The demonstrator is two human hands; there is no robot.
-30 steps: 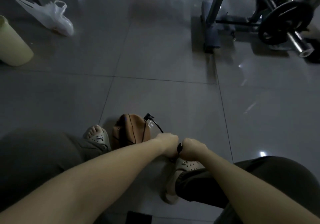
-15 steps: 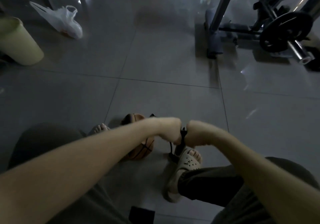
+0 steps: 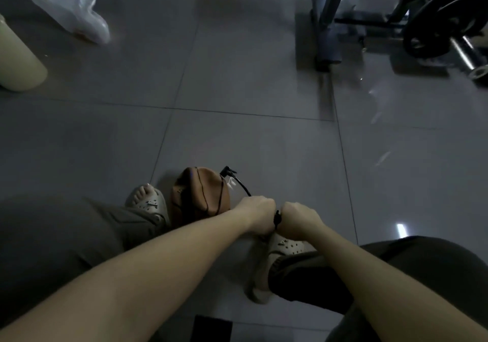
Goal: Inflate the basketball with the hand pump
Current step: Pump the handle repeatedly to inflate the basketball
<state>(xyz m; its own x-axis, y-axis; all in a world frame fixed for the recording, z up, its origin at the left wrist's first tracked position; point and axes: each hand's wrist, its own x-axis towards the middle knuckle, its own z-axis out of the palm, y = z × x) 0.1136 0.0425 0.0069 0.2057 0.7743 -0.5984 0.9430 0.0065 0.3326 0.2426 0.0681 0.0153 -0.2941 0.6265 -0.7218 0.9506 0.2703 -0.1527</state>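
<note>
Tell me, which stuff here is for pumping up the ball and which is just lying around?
For the job: basketball, black hose running to it, pump handle gripped by the left hand and right hand.

Just lying about: white plastic bag, pale yellow bin, barbell.

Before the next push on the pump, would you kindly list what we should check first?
1. Left hand and right hand both grip the pump handle: ok.
2. Hose runs up to the basketball: ok.
3. Needle seated in the valve: cannot tell, too small.
4. Basketball round and firm: not ok, visibly caved in.
5. Right sandal pinning the pump base: cannot tell, hidden behind the hands.
</note>
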